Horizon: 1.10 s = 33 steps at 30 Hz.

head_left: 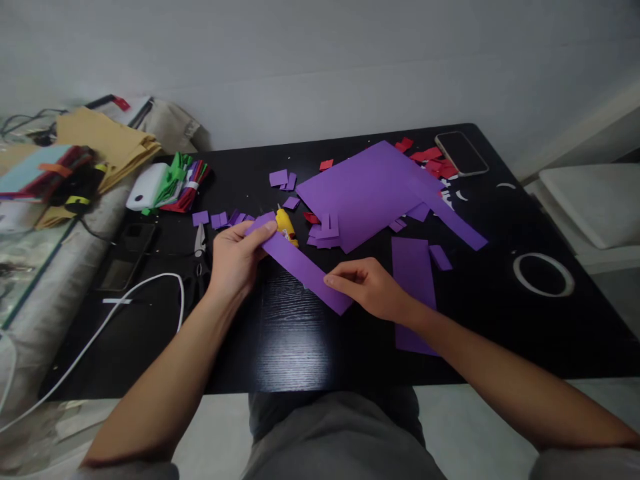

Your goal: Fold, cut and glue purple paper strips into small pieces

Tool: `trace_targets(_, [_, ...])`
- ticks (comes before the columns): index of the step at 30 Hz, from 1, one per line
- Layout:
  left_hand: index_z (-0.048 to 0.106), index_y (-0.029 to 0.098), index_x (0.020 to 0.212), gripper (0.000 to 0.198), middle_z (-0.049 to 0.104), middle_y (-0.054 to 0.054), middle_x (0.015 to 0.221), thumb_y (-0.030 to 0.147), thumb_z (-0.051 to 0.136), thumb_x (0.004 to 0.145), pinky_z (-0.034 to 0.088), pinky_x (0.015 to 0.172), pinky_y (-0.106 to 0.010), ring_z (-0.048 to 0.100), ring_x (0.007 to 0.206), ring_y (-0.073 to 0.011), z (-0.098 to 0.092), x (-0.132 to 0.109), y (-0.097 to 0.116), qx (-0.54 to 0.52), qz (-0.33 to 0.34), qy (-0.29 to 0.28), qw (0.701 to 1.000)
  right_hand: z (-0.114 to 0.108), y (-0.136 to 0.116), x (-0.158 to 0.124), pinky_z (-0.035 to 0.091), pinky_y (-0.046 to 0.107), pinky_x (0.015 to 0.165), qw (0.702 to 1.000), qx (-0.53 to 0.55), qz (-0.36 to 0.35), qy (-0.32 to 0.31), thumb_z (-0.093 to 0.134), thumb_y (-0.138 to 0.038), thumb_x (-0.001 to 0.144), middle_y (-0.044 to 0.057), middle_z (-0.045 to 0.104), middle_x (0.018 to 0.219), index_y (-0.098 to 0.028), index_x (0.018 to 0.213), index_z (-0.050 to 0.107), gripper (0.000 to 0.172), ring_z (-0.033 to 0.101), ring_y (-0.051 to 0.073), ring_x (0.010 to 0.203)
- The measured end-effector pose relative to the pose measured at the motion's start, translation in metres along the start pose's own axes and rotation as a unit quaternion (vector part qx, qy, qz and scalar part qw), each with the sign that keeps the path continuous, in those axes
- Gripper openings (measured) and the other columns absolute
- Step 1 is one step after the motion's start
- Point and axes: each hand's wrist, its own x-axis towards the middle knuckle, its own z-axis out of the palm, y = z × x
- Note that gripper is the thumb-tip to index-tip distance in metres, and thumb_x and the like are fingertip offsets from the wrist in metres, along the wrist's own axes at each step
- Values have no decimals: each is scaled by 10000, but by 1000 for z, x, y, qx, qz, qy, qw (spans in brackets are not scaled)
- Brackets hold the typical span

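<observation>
1. We saw a purple strip (300, 267) of matt, smooth paper.
2. We saw a black table (280, 347) with wood grain and a soft sheen.
3. We saw a phone (461, 153) with a glossy glass face.
4. We saw a yellow bottle (286, 225) of smooth plastic.

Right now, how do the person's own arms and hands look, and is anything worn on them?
The left forearm and right forearm are bare: no sleeves, watch or bands. The left hand and right hand show no gloves or rings.
</observation>
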Motion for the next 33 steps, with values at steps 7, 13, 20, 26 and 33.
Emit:
trace_targets(7, [706, 140, 678, 204, 688, -8, 663, 236, 886, 664, 583, 591, -221, 664, 591, -118, -8, 14, 9, -27, 57, 52, 997, 0, -4, 1, 574, 321, 755, 997, 58, 33, -24, 728, -385, 859, 29, 742, 755, -167, 800, 784, 233, 717, 181, 756])
trace_targets(13, [654, 150, 649, 274, 653, 14, 627, 273, 899, 668, 565, 564, -209, 631, 565, -104, -8, 15, 7, -37, 71, 67, 995, -7, -2, 1, 509, 277, 597, 994, 90, 26, -54, 666, -338, 815, 15, 685, 593, -182, 622, 649, 249, 653, 149, 569])
trace_targets(20, [742, 149, 746, 271, 717, -14, 670, 325, 929, 659, 594, 617, -275, 656, 565, -136, 0, 0, -1, -8, -37, -41, 998, -10, 0, 3, 296, 256, 483, 995, 66, -32, 62, 676, -417, 855, -52, 434, 506, -211, 550, 472, 421, 381, 91, 484])
trace_targets(26, [767, 154, 746, 300, 748, -28, 705, 420, 903, 727, 535, 595, -243, 656, 598, -134, 15, -26, -19, 105, -47, -158, 981, 3, 0, 2, 485, 262, 564, 993, 120, 3, -12, 791, -390, 809, -20, 620, 706, -183, 816, 662, 244, 564, 114, 589])
trace_targets(33, [765, 159, 855, 316, 739, -18, 745, 460, 847, 804, 574, 640, -246, 668, 642, -135, 16, -28, -21, 97, -34, -195, 975, 5, 1, 4, 492, 251, 520, 991, 132, 23, 0, 799, -382, 810, -27, 621, 667, -178, 783, 666, 245, 567, 106, 548])
